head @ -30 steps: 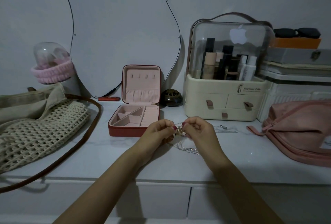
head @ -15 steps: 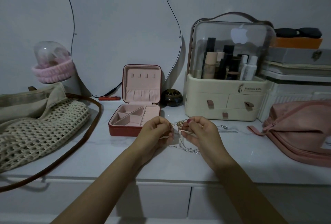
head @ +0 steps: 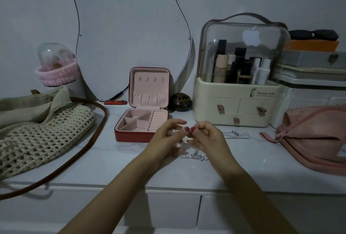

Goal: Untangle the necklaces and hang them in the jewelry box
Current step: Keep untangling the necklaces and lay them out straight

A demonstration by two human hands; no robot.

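Observation:
A red jewelry box [head: 131, 136] stands open on the white dresser, its pink lid upright with a row of small hooks and a pocket. Just right of the box, my left hand [head: 164, 140] and my right hand [head: 209, 138] meet above the dresser top. Both pinch a tangle of thin necklaces [head: 193, 139] between thumb and fingertips. A silver chain [head: 194, 156] hangs from the tangle and trails on the surface below my hands. Another small silver piece [head: 235, 133] lies on the dresser to the right.
A crochet bag [head: 37, 136] with a brown strap fills the left side. A cream cosmetics organizer [head: 236, 106] with a clear dome stands behind right, a dark round pot [head: 180, 101] beside the box. A pink pouch [head: 314, 136] lies far right. Drawers run below the front edge.
My hands have shifted slightly and the left hand's fingers have spread more. The hanging chain has settled a little lower on the dresser top.

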